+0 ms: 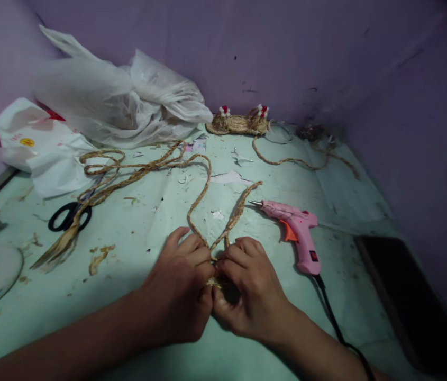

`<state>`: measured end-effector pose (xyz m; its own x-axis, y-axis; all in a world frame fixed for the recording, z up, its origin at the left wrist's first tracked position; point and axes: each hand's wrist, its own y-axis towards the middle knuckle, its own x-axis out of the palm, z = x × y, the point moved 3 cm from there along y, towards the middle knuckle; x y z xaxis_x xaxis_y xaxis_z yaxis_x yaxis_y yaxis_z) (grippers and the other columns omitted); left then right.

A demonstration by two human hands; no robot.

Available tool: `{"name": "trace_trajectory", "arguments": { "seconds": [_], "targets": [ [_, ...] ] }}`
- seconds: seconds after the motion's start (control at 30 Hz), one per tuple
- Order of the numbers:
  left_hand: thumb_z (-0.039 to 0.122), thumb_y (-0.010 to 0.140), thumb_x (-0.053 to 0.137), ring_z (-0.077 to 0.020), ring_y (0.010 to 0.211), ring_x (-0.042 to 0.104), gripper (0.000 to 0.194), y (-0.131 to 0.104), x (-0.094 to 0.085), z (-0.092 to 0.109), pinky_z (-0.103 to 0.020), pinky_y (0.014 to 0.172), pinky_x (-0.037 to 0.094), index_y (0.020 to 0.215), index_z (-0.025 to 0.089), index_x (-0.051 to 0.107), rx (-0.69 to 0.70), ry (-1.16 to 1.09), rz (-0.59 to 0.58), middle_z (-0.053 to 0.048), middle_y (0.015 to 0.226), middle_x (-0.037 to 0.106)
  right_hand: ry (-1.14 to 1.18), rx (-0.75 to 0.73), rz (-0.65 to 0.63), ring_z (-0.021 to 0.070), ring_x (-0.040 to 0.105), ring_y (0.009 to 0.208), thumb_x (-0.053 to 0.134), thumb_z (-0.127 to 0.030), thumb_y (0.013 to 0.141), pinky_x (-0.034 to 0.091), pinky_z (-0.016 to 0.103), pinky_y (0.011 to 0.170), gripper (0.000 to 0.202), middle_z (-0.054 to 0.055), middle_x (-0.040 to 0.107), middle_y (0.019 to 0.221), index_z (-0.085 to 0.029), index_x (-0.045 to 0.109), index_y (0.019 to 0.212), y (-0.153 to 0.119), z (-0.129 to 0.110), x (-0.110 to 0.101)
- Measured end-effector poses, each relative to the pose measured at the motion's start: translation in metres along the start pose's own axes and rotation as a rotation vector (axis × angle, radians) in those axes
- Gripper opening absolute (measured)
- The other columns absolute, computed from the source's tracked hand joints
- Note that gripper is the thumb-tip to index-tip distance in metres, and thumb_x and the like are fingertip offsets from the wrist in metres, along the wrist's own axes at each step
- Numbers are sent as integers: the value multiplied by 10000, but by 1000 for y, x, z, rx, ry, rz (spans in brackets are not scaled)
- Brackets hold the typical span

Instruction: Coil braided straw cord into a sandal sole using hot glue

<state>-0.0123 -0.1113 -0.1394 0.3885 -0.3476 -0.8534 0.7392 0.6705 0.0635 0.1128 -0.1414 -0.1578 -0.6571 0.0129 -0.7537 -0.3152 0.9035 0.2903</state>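
Note:
Both of my hands meet near the front middle of the table, fingers closed on braided straw rope. My left hand (183,288) pinches the rope from the left, and my right hand (249,286) grips it from the right. The braided rope (199,198) rises from between them and runs back left to a looped bundle with a frayed end. A shorter rope end (238,211) sticks up to the back right. The part between my fingertips is mostly hidden. To the right of my hands lies a pink glue gun (304,233), its nozzle pointing left.
Black-handled scissors (63,217) lie under the rope bundle. Plastic bags (128,100) fill the back left. A woven piece with red and white beads (237,125) rests by the wall. A dark flat object (401,291) lies right, beyond the cord (332,317).

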Motion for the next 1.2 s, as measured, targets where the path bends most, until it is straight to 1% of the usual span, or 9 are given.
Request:
{"name": "trace_trajectory", "arguments": {
  "seconds": [0.2, 0.43, 0.6, 0.73, 0.9, 1.07, 1.2],
  "targets": [
    [143, 650, 548, -200, 813, 482, 55, -1, 1, -1, -483, 972, 265, 656, 195, 565, 3, -8, 13, -7, 710, 567, 9, -11, 16, 192, 415, 700, 531, -192, 642, 346, 370, 673, 40, 30, 489, 659, -170, 521, 610, 1, 0, -1],
    [144, 641, 558, -204, 799, 477, 45, -1, -1, -2, -495, 957, 280, 644, 187, 544, 4, -7, -16, -12, 703, 556, 6, -6, 4, 194, 418, 702, 529, -179, 646, 359, 375, 676, 27, 32, 496, 665, -176, 521, 621, 1, -1, -1],
    [149, 641, 569, -198, 789, 474, 48, 0, 0, -3, -495, 963, 274, 657, 191, 553, 6, -22, -47, -8, 695, 549, 22, -19, 18, 190, 424, 702, 553, -162, 649, 376, 401, 719, 7, 35, 520, 676, -168, 551, 651, 1, -1, -1],
    [139, 633, 566, -199, 780, 469, 56, 0, 2, -3, -501, 959, 276, 649, 190, 548, 2, -17, -54, -10, 686, 540, 14, -17, 13, 189, 430, 699, 558, -159, 649, 379, 418, 737, 32, 40, 536, 678, -158, 576, 675, 1, -1, -2],
    [144, 630, 562, -204, 756, 456, 52, -1, 3, -4, -506, 923, 301, 602, 182, 540, 9, -13, 1, -18, 651, 517, -18, -23, 11, 181, 420, 679, 542, -177, 653, 383, 408, 726, 27, 32, 518, 645, -162, 562, 642, 2, -3, -4],
    [136, 623, 549, -211, 774, 458, 40, -2, 4, -4, -489, 891, 325, 624, 174, 563, 24, 18, 26, -28, 676, 532, -51, -35, 46, 177, 408, 652, 521, -185, 609, 383, 400, 710, 23, 26, 500, 622, -175, 540, 616, 2, -4, -3],
    [137, 629, 536, -213, 767, 469, 47, -2, 3, -3, -474, 852, 352, 623, 169, 571, 33, 54, 66, -38, 679, 545, -76, -45, 51, 186, 410, 662, 508, -188, 583, 362, 371, 656, 9, 24, 486, 618, -190, 500, 580, 2, -2, -2]
  ]
}}
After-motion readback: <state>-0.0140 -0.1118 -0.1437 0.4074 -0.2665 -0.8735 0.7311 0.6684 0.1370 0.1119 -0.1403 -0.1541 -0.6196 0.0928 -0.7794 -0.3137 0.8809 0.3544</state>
